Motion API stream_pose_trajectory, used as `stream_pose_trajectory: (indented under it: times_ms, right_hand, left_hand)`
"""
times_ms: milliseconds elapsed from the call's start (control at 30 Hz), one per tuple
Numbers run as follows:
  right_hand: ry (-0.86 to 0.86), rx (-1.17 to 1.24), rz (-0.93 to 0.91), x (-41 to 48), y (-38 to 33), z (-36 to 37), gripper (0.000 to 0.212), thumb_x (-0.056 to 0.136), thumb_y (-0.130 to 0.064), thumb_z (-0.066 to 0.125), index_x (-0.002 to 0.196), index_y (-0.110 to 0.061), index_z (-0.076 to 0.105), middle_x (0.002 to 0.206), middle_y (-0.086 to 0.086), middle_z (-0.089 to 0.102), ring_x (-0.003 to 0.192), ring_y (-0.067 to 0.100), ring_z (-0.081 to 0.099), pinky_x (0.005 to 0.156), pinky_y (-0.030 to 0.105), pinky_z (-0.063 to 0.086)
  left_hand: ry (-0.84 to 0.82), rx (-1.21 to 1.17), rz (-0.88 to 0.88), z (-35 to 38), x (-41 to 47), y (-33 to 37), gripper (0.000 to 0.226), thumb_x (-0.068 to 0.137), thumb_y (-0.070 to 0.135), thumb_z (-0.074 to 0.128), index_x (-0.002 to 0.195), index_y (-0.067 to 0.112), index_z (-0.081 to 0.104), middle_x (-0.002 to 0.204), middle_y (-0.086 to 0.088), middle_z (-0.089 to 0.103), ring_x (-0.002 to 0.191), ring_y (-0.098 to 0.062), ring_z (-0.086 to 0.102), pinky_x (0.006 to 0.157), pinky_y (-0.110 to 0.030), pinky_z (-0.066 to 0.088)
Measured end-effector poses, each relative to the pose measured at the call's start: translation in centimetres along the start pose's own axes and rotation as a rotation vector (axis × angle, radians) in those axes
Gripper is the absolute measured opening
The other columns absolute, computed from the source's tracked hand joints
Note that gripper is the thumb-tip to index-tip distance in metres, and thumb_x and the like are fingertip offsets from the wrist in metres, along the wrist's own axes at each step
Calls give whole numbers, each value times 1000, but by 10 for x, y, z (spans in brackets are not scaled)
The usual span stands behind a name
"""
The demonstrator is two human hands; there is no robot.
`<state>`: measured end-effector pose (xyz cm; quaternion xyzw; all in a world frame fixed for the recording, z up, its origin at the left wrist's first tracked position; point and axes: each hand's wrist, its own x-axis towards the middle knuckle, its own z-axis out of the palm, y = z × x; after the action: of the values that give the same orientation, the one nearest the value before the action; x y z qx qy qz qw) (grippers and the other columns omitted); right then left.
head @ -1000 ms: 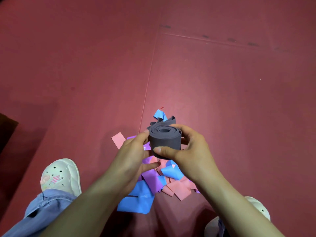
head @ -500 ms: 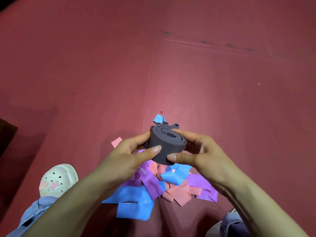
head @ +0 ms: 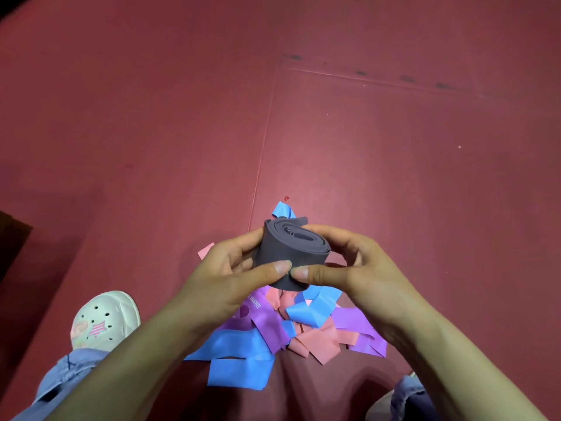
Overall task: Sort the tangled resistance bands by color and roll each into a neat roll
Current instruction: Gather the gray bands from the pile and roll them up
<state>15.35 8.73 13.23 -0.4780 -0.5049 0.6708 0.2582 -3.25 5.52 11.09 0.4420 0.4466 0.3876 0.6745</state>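
1. Nearest: denim trouser leg [head: 60,378] at lower left, white clog [head: 103,320] with a striped star charm just beyond it; a pale edge at lower right is perhaps the other shoe, too cropped to be sure.
2. Tangled pile on the floor between the feet, under the forearms: blue band [head: 239,360] nearest, purple band [head: 267,320] with white lettering crossing over it, pink band [head: 318,344] to the right; all overlapping.
3. Above the pile, off the floor: grey band roll [head: 291,253], wound in a coil with its open end facing up.
4. Left hand [head: 224,287] grips the roll's left side, thumb pressed on the near face, fingers curled behind; right hand [head: 364,278] grips the right side likewise; thumb tips almost touching.
5. Beyond: a blue tip and a pink corner poke out past the hands; dark red floor mat [head: 394,177] with a seam [head: 261,162] running away.
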Motion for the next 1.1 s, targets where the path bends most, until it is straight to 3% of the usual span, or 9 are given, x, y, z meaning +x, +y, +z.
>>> stream_pose_trajectory:
  times_ms: [133, 200, 267, 333, 533, 767, 867, 933, 1100]
  right_hand:
    - [112, -97, 25, 1, 0, -1, 48, 59, -15, 85, 101, -33, 71, 135, -21, 46, 130, -16, 31, 104, 20, 32]
    - [41, -19, 1, 1, -1, 1, 43, 63, -6, 83, 101, -21, 69, 116, -24, 60, 116, -17, 47, 89, 9, 41]
    - [42, 80, 1, 2, 0, 4, 44, 68, 4, 79, 104, -12, 61, 99, -14, 70, 91, -1, 66, 70, 13, 51]
    - [136, 160, 44, 4, 1, 7, 59, 65, 7, 80, 109, -18, 48, 102, -1, 69, 76, 9, 71, 58, 17, 52]
    - [242, 219, 115, 6, 0, 11, 77, 59, -1, 84, 120, -24, 45, 93, 3, 75, 82, 16, 73, 64, 18, 54]
    - [241, 311, 110, 8, -5, 18, 31, 69, -3, 79, 99, -7, 72, 74, -1, 74, 60, 6, 68, 50, 11, 47]
    - [235, 298, 78, 7, -9, 21, 23, 72, -3, 77, 95, -8, 74, 71, -3, 74, 56, 3, 66, 50, 10, 47]
    - [256, 248, 15, 7, -10, 27, 26, 70, 0, 78, 94, -8, 75, 75, 0, 75, 60, 5, 67, 54, 12, 49]
    - [379, -22, -140, 1, -15, 53, 42, 61, -4, 86, 97, -20, 72, 90, -5, 74, 84, 15, 70, 74, 27, 57]
  left_hand:
    - [43, -28, 32, 3, 2, -1, 44, 82, 12, 63, 125, 9, 60, 121, -6, 68, 114, -21, 63, 95, -26, 49]
    - [65, -41, 49, 4, 2, -1, 41, 82, 12, 62, 123, 9, 62, 117, -7, 70, 110, -23, 65, 92, -26, 51]
    - [104, -67, 60, 5, 2, -1, 39, 81, 13, 62, 119, 8, 64, 113, -10, 71, 106, -24, 67, 89, -27, 53]
    - [165, -95, 63, 6, 3, -2, 39, 78, 14, 63, 117, 6, 65, 111, -11, 72, 104, -25, 68, 87, -27, 54]
    - [262, -113, 43, 8, 4, -3, 40, 77, 17, 66, 116, 6, 66, 109, -12, 72, 103, -28, 68, 89, -33, 55]
    - [338, -168, -22, 11, 8, -4, 38, 79, 30, 66, 108, 7, 71, 101, -20, 72, 99, -37, 68, 87, -39, 55]
    - [336, -140, -75, 6, 8, 5, 38, 75, 44, 67, 96, 13, 76, 96, -16, 74, 88, -25, 72, 75, -29, 57]
    - [358, -174, -153, 4, 6, 12, 45, 68, 52, 61, 90, 15, 77, 93, -9, 75, 79, -17, 72, 66, -25, 57]
    - [388, -102, -266, -5, -13, 30, 68, 56, 75, 54, 98, 27, 75, 93, 7, 75, 80, -11, 72, 71, -37, 58]
